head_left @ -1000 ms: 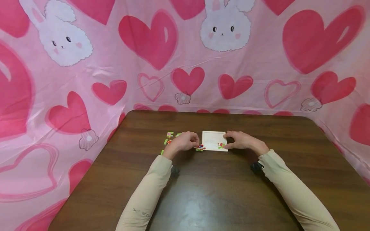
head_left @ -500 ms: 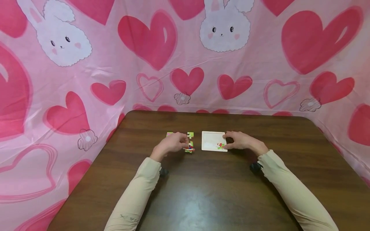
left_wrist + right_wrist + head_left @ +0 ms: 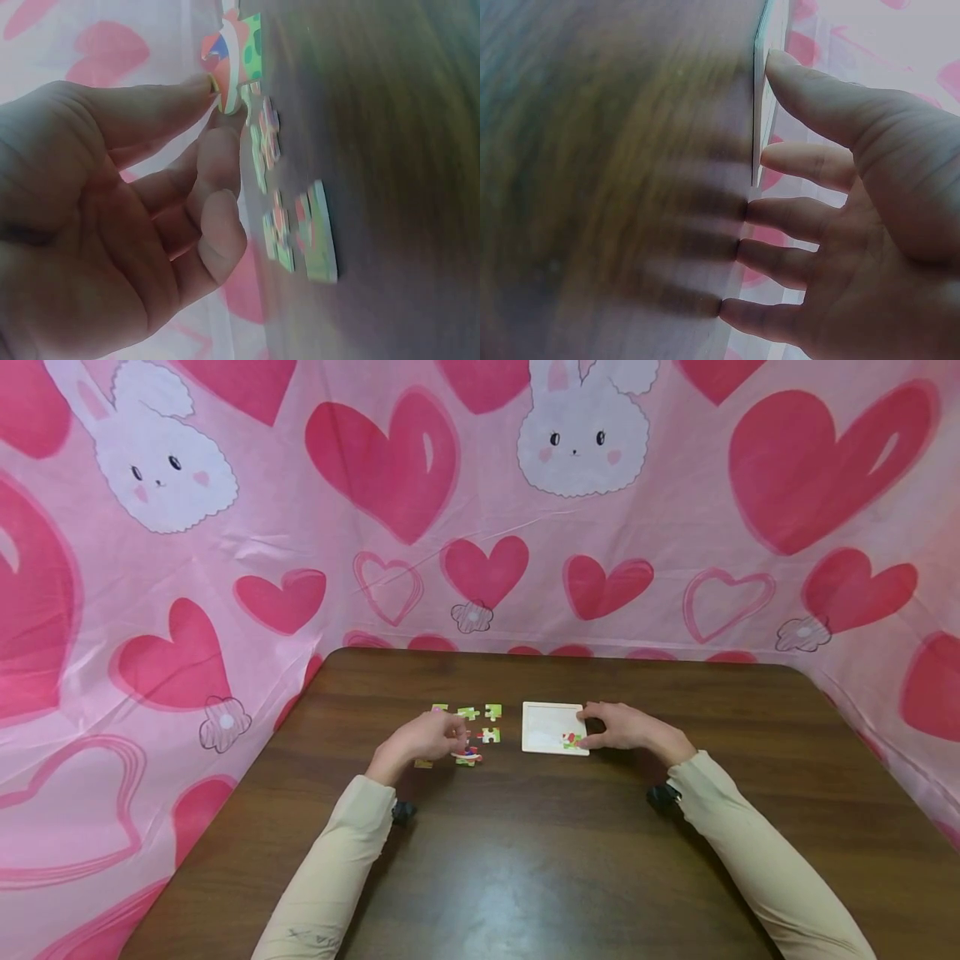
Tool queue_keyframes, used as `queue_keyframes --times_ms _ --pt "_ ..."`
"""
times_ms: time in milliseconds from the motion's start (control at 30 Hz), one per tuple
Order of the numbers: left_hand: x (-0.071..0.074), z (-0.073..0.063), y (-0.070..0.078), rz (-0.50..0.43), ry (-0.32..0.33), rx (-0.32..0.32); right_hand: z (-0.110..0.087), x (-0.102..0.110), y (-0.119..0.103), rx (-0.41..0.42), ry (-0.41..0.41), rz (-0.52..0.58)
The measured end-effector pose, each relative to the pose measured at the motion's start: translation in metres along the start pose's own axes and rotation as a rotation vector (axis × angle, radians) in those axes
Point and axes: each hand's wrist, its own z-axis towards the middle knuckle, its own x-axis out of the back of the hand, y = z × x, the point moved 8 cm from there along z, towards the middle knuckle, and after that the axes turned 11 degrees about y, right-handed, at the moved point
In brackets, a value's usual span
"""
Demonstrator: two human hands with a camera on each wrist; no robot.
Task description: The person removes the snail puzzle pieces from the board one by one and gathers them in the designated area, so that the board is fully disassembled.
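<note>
Between its thumb and fingertips my left hand (image 3: pixel 423 737) pinches a jigsaw piece (image 3: pixel 234 56) coloured red, white, blue and green. The piece is above the table, left of a shallow white puzzle tray (image 3: pixel 551 704). Inside that tray, a red and green jigsaw piece (image 3: pixel 572 741) lies in the near right corner. My right hand (image 3: pixel 626 727) touches the tray's right side with thumb and index finger. Its other fingertips rest on the table in the right wrist view, fairly straight and spread.
Several loose jigsaw pieces lie left of the tray, among them one green piece (image 3: pixel 493 711), one below it (image 3: pixel 491 736) and one near my left wrist (image 3: pixel 423 764). My left hand hides part of the group. A heart-patterned cloth (image 3: pixel 405 468) hangs behind the brown table (image 3: pixel 570 843).
My left hand has moved left, away from the tray, carrying the pinched jigsaw piece over the loose ones and uncovering some of them. The right hand and tray have stayed in place.
</note>
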Motion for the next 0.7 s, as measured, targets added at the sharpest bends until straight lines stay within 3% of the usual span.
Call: queue_keyframes --times_ms 167,533,700 --pt "0.004 -0.004 -0.009 0.055 -0.014 0.017 0.000 0.000 0.000 0.006 0.003 -0.005" --pt "0.005 -0.007 -0.019 0.045 -0.020 0.064 0.000 0.001 0.000 0.004 0.004 -0.008" --pt "0.011 -0.005 -0.021 0.067 0.026 0.087 0.000 0.001 0.000 0.010 0.008 -0.010"
